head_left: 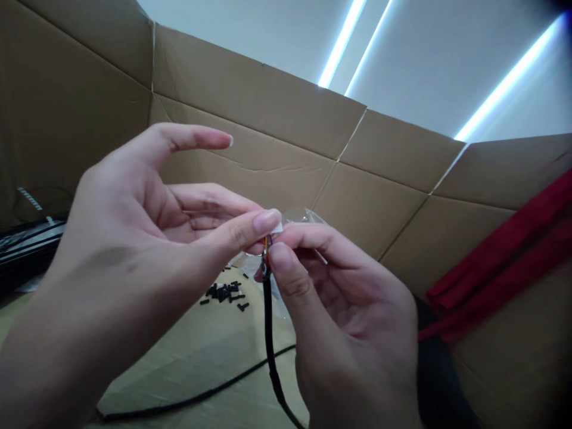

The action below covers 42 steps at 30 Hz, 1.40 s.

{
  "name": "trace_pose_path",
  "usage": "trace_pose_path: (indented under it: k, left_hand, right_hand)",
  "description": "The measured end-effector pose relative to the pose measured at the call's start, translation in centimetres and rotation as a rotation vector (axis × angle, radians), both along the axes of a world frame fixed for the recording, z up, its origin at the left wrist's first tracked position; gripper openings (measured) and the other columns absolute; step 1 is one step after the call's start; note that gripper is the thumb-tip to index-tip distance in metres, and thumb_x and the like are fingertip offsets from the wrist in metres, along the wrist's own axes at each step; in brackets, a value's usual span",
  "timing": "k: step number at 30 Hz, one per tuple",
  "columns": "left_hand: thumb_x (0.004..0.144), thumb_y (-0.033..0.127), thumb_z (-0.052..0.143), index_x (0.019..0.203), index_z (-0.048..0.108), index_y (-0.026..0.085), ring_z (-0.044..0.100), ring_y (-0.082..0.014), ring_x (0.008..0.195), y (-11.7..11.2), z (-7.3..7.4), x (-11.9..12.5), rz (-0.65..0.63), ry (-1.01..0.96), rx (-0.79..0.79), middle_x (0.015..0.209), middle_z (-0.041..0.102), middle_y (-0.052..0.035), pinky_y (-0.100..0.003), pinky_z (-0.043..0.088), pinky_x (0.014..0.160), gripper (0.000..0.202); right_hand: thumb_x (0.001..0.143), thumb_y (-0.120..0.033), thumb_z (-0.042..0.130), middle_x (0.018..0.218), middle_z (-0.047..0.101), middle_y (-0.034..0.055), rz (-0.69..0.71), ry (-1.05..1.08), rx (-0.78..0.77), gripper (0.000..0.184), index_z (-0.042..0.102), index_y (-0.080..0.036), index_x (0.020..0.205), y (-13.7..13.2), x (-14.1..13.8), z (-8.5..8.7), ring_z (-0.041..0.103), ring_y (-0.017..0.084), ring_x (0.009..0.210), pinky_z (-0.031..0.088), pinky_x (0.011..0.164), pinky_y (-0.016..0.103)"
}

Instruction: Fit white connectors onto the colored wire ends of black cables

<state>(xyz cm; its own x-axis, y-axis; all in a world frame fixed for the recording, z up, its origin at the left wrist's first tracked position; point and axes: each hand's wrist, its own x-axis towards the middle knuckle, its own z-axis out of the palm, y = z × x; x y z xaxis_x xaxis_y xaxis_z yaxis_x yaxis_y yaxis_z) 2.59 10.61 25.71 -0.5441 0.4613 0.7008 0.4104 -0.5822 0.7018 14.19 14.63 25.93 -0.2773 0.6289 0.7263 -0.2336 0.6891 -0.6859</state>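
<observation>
A black sheathed cable (pixel 269 325) is being held nearly upright between the hands, above the work surface. Its exposed coloured wires (pixel 267 249), with at least 2 colours showing, are being gripped at the cable's end by the right hand (pixel 348 316), its thumb and index finger closed around that end. The cable is judged light and limp and the thin wires fragile, so the sheath just below them is taken as the safer place to hold. The left hand (pixel 134 220) is being kept open, its fingers spread apart, with its thumb (pixel 263 223) beside a small white tab (pixel 277 227); whether the tab is being pinched cannot be told. 1 clear plastic bag (pixel 308 215) is being glimpsed behind the fingers. About 20 small black tubular pieces (pixel 223 293) are being left in 1 loose heap, too jumbled for an exact count, on a cardboard sheet (pixel 192 369). 1 run of black cable (pixel 196 396) is lying across that sheet, and 1 red cloth (pixel 500 256) is being draped against a cardboard wall (pixel 250 101).
</observation>
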Motion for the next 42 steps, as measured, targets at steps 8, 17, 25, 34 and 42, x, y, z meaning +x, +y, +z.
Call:
trace_pose_path:
  k: [8, 17, 25, 34, 42]
  left_hand:
    - [0.071, 0.037, 0.083, 0.111, 0.063, 0.038, 0.073, -0.0182, 0.056, -0.5, -0.1, -0.4, -0.013, -0.023, -0.024, 0.073, 0.076, 0.0053, -0.014, 0.056, 0.041, 0.045]
    - [0.073, 0.048, 0.073, 0.116, 0.059, 0.036, 0.075, -0.0338, 0.093, -0.7, 1.7, 0.4, -0.262, -0.15, -0.106, 0.083, 0.078, -0.0015, -0.036, 0.066, 0.057, 0.047]
    - [0.078, 0.043, 0.068, 0.105, 0.056, 0.03, 0.075, -0.0263, 0.072, -3.0, 2.3, 1.4, -0.211, -0.174, -0.176, 0.076, 0.076, -0.0013, -0.032, 0.061, 0.05, 0.033]
    - [0.083, 0.033, 0.064, 0.101, 0.054, 0.025, 0.073, -0.0193, 0.07, -3.3, 2.9, 2.2, -0.184, -0.195, -0.223, 0.073, 0.075, 0.0011, -0.022, 0.057, 0.047, 0.023]
    - [0.082, 0.02, 0.064, 0.1, 0.053, 0.021, 0.072, -0.0168, 0.066, -3.3, 3.2, 2.5, -0.209, -0.215, -0.196, 0.069, 0.074, 0.0024, -0.021, 0.057, 0.05, 0.022]
  right_hand:
    - [0.083, -0.013, 0.066, 0.066, 0.071, -0.0019, -0.001, 0.034, -0.097, 0.009, 0.067, -0.015, 0.074, -0.2, -0.1, -0.2, 0.066, 0.007, 0.061, 0.056, 0.061, 0.014]
    - [0.081, -0.008, 0.065, 0.065, 0.065, -0.002, -0.355, 0.035, 0.138, 0.013, 0.065, -0.016, 0.071, -0.9, -0.6, -0.4, 0.064, 0.009, 0.057, 0.051, 0.052, 0.019]
    - [0.083, -0.007, 0.065, 0.067, 0.065, -0.0043, -0.53, 0.135, 0.228, 0.016, 0.064, -0.02, 0.073, -0.8, -1.5, -1.3, 0.064, 0.01, 0.056, 0.051, 0.053, 0.023]
    - [0.084, -0.005, 0.063, 0.065, 0.064, -0.0052, -0.52, 0.166, 0.228, 0.017, 0.065, -0.019, 0.074, -1.0, -1.7, -1.2, 0.062, 0.008, 0.054, 0.05, 0.049, 0.02]
    - [0.084, -0.006, 0.062, 0.067, 0.065, -0.0042, -0.504, 0.154, 0.211, 0.018, 0.064, -0.02, 0.073, -1.1, -1.5, -1.0, 0.064, 0.01, 0.058, 0.053, 0.053, 0.02]
